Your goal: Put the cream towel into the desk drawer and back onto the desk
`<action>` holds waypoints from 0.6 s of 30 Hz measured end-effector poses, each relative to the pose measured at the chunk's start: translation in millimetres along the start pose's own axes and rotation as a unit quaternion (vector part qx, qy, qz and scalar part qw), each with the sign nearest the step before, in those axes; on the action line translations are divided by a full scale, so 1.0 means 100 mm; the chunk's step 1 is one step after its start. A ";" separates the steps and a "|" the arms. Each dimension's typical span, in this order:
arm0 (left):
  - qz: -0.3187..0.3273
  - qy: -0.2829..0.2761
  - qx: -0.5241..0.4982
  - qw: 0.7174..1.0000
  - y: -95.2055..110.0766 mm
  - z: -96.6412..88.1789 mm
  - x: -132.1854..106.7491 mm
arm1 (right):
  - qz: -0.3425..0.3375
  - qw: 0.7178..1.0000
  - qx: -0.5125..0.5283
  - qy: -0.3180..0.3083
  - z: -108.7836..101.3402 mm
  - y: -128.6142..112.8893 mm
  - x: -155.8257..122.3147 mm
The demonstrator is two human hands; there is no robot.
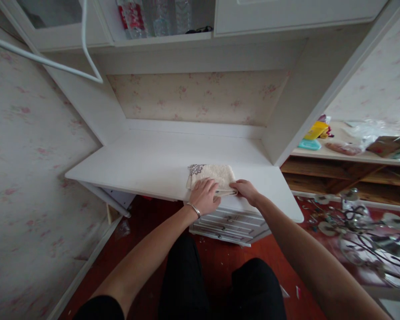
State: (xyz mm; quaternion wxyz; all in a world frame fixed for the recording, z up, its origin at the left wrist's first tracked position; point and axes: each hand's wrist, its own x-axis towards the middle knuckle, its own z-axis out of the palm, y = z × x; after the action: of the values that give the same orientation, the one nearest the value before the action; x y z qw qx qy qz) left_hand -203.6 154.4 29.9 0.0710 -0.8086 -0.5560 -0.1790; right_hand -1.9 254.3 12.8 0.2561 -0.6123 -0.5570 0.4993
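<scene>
A cream towel (220, 174) with a dark floral pattern at one corner lies folded on the white desk (153, 164), near its front edge. My left hand (205, 195), with a silver bracelet at the wrist, rests on the towel's front left part, fingers stretched out flat. At the towel's right front corner, my right hand (246, 191) pinches the folded edge between thumb and fingers.
Overhead is a shelf holding plastic bottles (162, 18), with a white bent tube (53, 62) at upper left. White drawers (226, 222) stand beneath the desk. On the right are a cluttered low shelf (340, 153) and a chandelier (370, 235) on the red floor.
</scene>
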 end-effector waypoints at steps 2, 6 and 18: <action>-0.012 -0.039 0.012 0.999 -0.02 0.11 0.04 | -0.012 1.000 -0.019 -0.010 0.03 0.02 -0.05; 0.017 -0.118 0.038 0.992 -0.27 0.22 0.10 | -0.043 0.995 -0.085 -0.004 0.00 0.04 -0.15; -0.043 -0.103 0.097 0.989 -0.70 0.15 0.07 | -0.111 0.840 -0.486 0.216 -1.13 0.87 -0.60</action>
State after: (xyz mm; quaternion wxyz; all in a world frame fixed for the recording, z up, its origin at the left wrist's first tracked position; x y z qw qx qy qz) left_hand -262.8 191.1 13.2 0.0833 -0.7876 -0.6090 -0.0428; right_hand 144.0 204.3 -1.6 0.0933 -0.6843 -0.7231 -0.0116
